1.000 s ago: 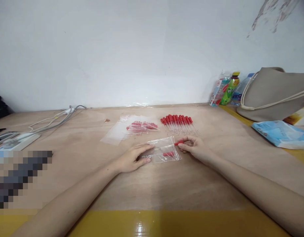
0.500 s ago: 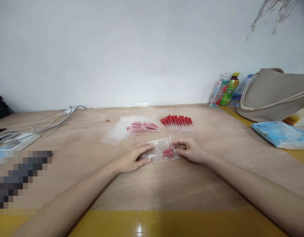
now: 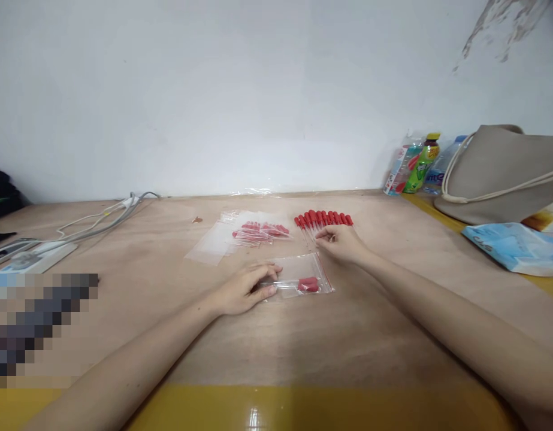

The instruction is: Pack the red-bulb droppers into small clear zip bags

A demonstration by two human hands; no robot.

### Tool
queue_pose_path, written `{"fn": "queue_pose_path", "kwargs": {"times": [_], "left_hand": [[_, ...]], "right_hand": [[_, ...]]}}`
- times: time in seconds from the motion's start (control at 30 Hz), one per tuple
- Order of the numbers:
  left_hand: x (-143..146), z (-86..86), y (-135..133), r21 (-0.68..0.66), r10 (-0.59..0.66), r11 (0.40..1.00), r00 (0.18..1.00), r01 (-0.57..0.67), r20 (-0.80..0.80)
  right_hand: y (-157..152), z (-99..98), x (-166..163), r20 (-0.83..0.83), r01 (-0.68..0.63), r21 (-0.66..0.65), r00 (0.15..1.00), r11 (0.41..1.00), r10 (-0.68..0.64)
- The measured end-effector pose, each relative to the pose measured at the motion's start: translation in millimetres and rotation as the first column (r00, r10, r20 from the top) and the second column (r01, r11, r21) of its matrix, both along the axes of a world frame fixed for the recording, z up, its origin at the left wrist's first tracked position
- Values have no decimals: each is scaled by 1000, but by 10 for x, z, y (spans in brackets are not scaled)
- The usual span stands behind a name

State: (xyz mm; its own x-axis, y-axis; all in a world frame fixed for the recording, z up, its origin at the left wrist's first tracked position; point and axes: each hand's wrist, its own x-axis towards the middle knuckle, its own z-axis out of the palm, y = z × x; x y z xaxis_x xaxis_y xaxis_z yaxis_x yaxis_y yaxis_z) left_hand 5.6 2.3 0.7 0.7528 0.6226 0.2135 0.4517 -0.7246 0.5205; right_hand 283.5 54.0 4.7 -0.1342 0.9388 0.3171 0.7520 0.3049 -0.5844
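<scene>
A small clear zip bag [image 3: 303, 276] lies flat on the wooden table, with red-capped droppers inside it. My left hand [image 3: 242, 289] pinches the bag's left end against the table. My right hand [image 3: 339, 243] has its fingers curled over the near tips of a row of loose red-capped droppers [image 3: 323, 219] farther back. I cannot see whether its fingers hold one. A pile of clear bags filled with droppers [image 3: 253, 232] lies to the left of the row.
Grey cables and a white device [image 3: 33, 254] lie at the far left. Bottles [image 3: 417, 164], a beige bag [image 3: 501, 173] and a blue packet [image 3: 514, 245] stand at the right. A yellow strip [image 3: 303, 407] runs along the table's near edge.
My right hand pushed a red-capped dropper into the zip bag, let go, and moved back to the row of loose droppers. My left hand stayed on the bag.
</scene>
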Motion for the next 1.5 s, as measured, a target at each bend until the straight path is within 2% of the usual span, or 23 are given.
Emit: {"fn": "queue_pose_path", "kwargs": {"times": [0.13, 0.27, 0.47, 0.6, 0.7, 0.8, 0.87, 0.93, 1.03, 1.13, 1.37, 1.5], "left_hand": [[-8, -4, -2, 13, -20, 1000, 1000, 20, -2], [-21, -15, 2, 25, -34, 999, 999, 33, 13], [-25, -11, -1, 14, -31, 999, 999, 31, 22], [-28, -18, 1, 5, -28, 1000, 999, 27, 33], [-29, -20, 2, 13, -25, 1000, 999, 25, 26], [-26, -11, -3, 20, -27, 999, 999, 26, 27], [-24, -3, -8, 20, -25, 999, 999, 25, 26], [-23, 2, -10, 17, -26, 1000, 999, 26, 23], [-23, 2, -9, 10, -28, 1000, 999, 28, 20], [-23, -1, -7, 17, -22, 1000, 1000, 22, 10], [-28, -5, -3, 61, -36, 997, 999, 36, -9], [-33, -4, -7, 64, -6, 998, 999, 8, -32]], "right_hand": [[201, 49, -316, 232, 82, 29, 969, 996, -86], [357, 98, -556, 378, 266, -85, 900, 960, -216], [450, 145, -741, 345, 305, -179, 910, 935, -230], [430, 165, -787, 320, 262, -208, 929, 942, -188], [345, 187, -686, 273, 205, -185, 950, 961, -150], [182, 155, -436, 157, 119, -124, 983, 985, -99], [30, 94, -230, -116, -12, -44, 993, 999, 7], [-149, 30, -49, -395, -71, -35, 917, 997, 52], [-408, -12, 99, -657, -140, -185, 754, 973, -16], [-556, -9, 101, -754, -167, -253, 651, 953, -86], [-476, -170, -45, -785, -32, -249, 591, 968, -182], [-459, -222, -92, -838, -53, -242, 515, 969, -181]]}}
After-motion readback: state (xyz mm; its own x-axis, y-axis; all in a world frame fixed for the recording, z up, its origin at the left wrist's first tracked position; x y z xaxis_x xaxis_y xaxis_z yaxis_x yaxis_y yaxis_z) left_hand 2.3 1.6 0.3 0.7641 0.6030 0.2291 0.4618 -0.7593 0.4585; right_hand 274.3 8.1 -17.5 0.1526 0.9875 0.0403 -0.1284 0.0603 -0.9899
